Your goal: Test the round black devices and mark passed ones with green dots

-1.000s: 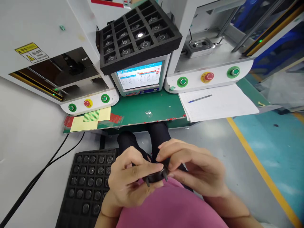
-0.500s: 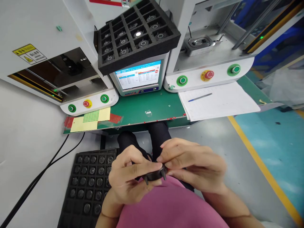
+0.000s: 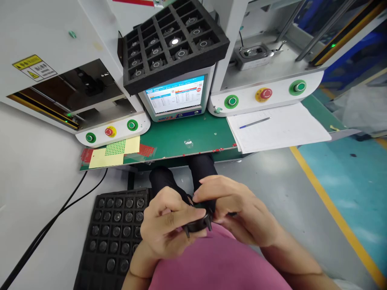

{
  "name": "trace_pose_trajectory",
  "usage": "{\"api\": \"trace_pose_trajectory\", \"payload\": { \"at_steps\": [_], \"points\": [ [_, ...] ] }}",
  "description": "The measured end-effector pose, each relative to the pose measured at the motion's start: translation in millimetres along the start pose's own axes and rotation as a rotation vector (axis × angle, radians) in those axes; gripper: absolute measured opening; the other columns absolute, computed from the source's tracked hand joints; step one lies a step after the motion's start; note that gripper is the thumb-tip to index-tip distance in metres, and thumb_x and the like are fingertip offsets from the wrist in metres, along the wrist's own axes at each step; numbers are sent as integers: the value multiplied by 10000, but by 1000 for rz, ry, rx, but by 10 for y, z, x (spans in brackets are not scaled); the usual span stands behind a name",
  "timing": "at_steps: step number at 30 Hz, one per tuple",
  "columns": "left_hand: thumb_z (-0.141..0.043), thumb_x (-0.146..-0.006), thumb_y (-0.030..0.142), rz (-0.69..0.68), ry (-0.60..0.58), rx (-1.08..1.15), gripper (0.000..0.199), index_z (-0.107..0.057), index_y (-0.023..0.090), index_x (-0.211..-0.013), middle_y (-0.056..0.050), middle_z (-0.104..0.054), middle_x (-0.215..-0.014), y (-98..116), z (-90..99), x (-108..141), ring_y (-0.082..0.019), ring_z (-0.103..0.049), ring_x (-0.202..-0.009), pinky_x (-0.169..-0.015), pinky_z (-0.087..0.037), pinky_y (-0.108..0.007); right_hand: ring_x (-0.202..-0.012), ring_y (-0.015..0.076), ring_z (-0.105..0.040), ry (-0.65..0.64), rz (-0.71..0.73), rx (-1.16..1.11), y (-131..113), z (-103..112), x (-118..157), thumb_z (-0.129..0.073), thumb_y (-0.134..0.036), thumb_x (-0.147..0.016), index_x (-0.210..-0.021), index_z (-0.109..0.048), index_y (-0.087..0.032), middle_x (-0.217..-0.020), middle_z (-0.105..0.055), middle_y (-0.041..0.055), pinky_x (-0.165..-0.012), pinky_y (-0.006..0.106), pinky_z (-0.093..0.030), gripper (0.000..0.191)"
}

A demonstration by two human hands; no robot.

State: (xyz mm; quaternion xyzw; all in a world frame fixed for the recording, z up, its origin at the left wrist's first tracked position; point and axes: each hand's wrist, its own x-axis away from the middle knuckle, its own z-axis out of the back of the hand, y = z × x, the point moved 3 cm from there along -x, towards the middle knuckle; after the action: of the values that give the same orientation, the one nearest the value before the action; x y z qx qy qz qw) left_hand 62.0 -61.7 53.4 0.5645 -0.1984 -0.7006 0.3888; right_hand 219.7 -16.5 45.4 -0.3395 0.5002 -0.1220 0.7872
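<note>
My left hand [image 3: 165, 223] is closed, its thumb and fingers pinching a small round black part with prongs [image 3: 197, 225]. The part is held above my lap, and two of its pointed prongs stick out downward. Right beside it, my right hand [image 3: 243, 209] has bent fingers pressed together near the part's right end. Dark bits [image 3: 211, 204] show between and behind those fingers; whether they belong to the same part or to a separate piece I cannot tell.
A black foam tray of round parts [image 3: 177, 66] leans above the monitor [image 3: 177, 94]. Another black tray of round pieces [image 3: 110, 231] is low at left. Machines with buttons [image 3: 232, 101] flank the green table [image 3: 169, 137]. Papers [image 3: 284, 129] with a pen [image 3: 254, 123] lie at right.
My right hand has shifted slightly left and its fingers have curled more, exposing dark material between them. My left hand still grips the black part in nearly the same place.
</note>
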Motion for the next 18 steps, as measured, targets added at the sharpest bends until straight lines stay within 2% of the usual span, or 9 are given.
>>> {"api": "trace_pose_trajectory", "payload": {
  "at_steps": [4, 9, 11, 15, 18],
  "points": [
    [-657, -858, 265, -66, 29, -45, 269, -671, 269, -1127, 12, -581, -724, -4, -1, 9, -111, -539, -641, -538, -492, -266, -851, 153, -687, 127, 64, 156, -55, 1, -28, -499, -130, -912, -909, -533, -194, -908, -687, 90, -873, 372, -568, 72],
    [-676, -843, 245, -98, 69, 30, 245, -693, 244, -1087, 4, -594, -762, -24, -22, 3, -116, -558, -676, -546, -505, -272, -729, 146, -687, 299, 34, 127, -105, 45, -58, -581, -137, -885, -1057, -538, -208, -833, -675, 59, -781, 329, -615, 191],
    [-674, -843, 228, -93, 95, 80, 236, -700, 231, -1077, -1, -599, -775, -40, -38, 1, -118, -566, -694, -553, -514, -271, -719, 150, -690, 288, 40, 168, -121, 56, -64, -573, -167, -899, -1038, -564, -209, -834, -684, 64, -773, 331, -618, 145],
    [-669, -847, 238, -88, 121, 112, 242, -699, 244, -1087, 1, -598, -765, -80, -63, 8, -113, -576, -688, -544, -523, -257, -746, 161, -709, 158, 19, 245, -158, 73, -70, -549, -174, -911, -911, -626, -212, -863, -713, 70, -809, 344, -613, 86],
    [-676, -839, 268, -129, 121, 57, 272, -683, 258, -1111, 7, -594, -758, -91, -61, 38, -111, -587, -656, -526, -526, -251, -769, 154, -706, 195, -3, 293, -195, 94, -52, -595, -151, -879, -878, -641, -203, -829, -728, 50, -860, 330, -599, 70]
  ]
}}
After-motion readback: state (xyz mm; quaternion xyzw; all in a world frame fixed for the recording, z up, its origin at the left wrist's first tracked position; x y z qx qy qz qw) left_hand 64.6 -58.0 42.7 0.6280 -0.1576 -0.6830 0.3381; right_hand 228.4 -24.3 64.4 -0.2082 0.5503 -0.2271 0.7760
